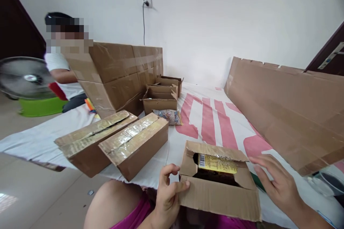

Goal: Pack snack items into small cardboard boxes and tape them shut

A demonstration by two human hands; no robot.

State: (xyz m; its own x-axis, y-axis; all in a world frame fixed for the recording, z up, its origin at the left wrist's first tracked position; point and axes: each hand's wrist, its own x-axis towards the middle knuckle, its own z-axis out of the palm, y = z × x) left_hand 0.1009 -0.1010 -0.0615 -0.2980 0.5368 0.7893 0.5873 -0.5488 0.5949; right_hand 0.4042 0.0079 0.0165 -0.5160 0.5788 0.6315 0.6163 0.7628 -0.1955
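An open cardboard box (219,193) rests at the table's near edge, its long flaps partly folded over the opening. Through the gap shows a yellow printed package (217,164) with a barcode. My left hand (169,193) grips the box's left side, thumb on the front flap and fingers bent at the corner. At the right end, my right hand (278,179) has its fingers stretched out, the tips close to the back flap's corner; whether they touch it I cannot tell. Something green (258,182) lies partly hidden between the box and my right hand.
Two taped boxes (134,143) lie to the left, before a stack of large cartons (118,64). Open boxes (159,96) and a printed bag (168,117) stand behind them. A cardboard panel (282,107) borders the right. Another person (66,71) sits near a fan (27,77).
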